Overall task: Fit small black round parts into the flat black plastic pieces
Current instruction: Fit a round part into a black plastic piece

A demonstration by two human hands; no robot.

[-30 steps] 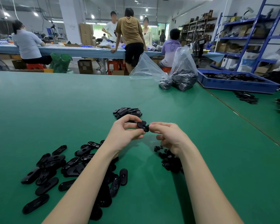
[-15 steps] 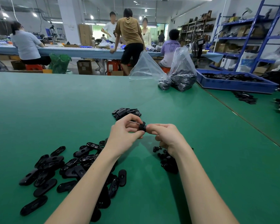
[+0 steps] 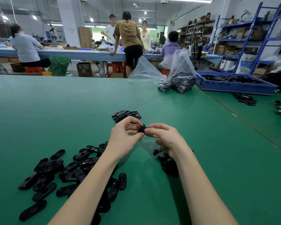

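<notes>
Head view: left hand [image 3: 123,137] and right hand [image 3: 165,137] pinch one black piece [image 3: 142,128] above the green table [image 3: 55,114]. Uneven finger pressure may tilt the round part, jamming it.

A single wide-angle head-worn camera looks forward and down across a green table [image 3: 55,119], close above the wearer's left hand [image 3: 123,138] and right hand [image 3: 165,138] at near centre; workers at a far blue bench [image 3: 75,53] and shelving [image 3: 250,38] at far right fill the background.
</notes>
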